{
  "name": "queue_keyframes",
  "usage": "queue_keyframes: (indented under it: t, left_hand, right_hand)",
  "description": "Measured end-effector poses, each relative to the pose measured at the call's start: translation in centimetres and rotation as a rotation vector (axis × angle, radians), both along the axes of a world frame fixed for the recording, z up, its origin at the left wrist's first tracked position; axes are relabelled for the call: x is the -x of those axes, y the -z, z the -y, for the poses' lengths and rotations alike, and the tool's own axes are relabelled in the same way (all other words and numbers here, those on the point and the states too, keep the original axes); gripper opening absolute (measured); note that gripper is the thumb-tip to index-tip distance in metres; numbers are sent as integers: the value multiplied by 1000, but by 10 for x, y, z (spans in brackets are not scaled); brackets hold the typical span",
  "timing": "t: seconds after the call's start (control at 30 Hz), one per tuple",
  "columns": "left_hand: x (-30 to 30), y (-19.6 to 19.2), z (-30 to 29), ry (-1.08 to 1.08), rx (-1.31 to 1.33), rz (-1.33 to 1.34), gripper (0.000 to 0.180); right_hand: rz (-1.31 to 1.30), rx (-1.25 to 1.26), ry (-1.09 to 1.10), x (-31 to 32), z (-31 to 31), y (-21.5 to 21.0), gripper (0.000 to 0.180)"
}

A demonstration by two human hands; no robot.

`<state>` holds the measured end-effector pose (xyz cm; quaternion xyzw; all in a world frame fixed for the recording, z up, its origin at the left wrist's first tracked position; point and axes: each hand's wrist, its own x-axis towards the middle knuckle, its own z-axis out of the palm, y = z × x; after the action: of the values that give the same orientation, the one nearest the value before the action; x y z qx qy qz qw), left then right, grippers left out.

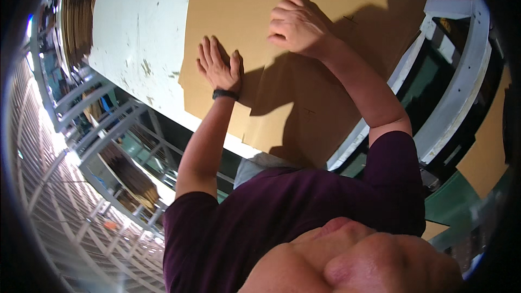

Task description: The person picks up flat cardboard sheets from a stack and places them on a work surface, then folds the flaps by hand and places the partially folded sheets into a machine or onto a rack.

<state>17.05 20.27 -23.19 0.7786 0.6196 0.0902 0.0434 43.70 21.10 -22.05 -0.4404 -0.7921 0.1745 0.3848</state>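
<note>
1. A flat sheet of brown corrugated cardboard (325, 38) is laid on a white, scuffed counter (141, 27), with its near corner hanging past the counter's edge toward the person
2. The left hand (218, 68) is pressed flat on the cardboard, fingers straight and together; nothing is enclosed in its grip
3. The right hand (296, 24) is rested on the sheet further in, fingers curled under into a narrow grip; whether an edge or a fold is pinched beneath them cannot be told
4. The step in hand is judged to be the pressing and steadying of the sheet, perhaps along a crease line
5. A black wristband (225, 94) is worn on the left wrist
6. For the next move, steady downward pressure from the flat hand would be called for, so that the sheet is not slid off the edge
7. A white metal frame (461, 76) is seen to the right, well apart from both hands
</note>
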Motion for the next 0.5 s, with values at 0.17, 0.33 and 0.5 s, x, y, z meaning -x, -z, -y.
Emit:
queue_keyframes:
  t: [0.17,0.33,0.5]
  left_hand:
    - [5,3,-1,-44,-27,75,73]
    - [2,4,2,-62,-49,107,75]
    - [2,-4,3,-90,-34,68,76]
  right_hand:
    - [65,-8,-52,38,17,-8,17]
    - [89,75,-107,116,91,-14,17]
    - [71,63,-34,133,109,-18,15]
